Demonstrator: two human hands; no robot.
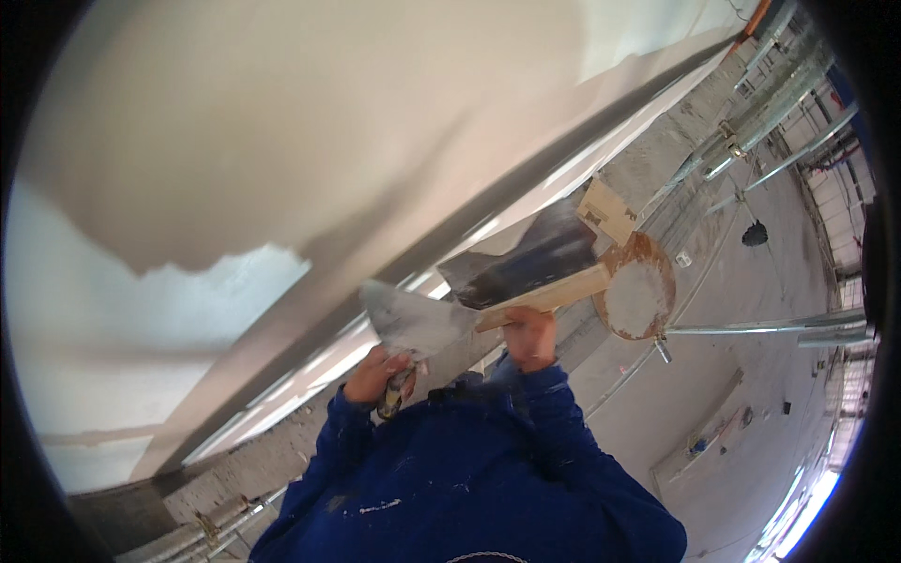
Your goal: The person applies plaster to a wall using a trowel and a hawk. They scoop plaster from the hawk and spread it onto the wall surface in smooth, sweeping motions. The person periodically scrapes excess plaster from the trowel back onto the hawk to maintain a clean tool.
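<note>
My left hand (375,373) is closed around the handle of a wide-bladed putty knife (418,319). Its pale, smeared blade points up and away from me, close to the held board. My right hand (531,340) grips the near side of a dark, flat board (530,261) with a pale wooden strip (549,298) along its edge. Motion blurs the board a little, and I cannot make out what lies on it. Ahead and to the left stands a wall (310,122) with beige and whiter patches, apart from both tools.
Beyond my right hand is a round, brown-rimmed container (668,281) with greyish material inside. A piece of cardboard (608,212) lies beside it. Metal scaffold tubes (751,327) cross the right side above a grey floor (694,394). A ledge runs along the wall's foot.
</note>
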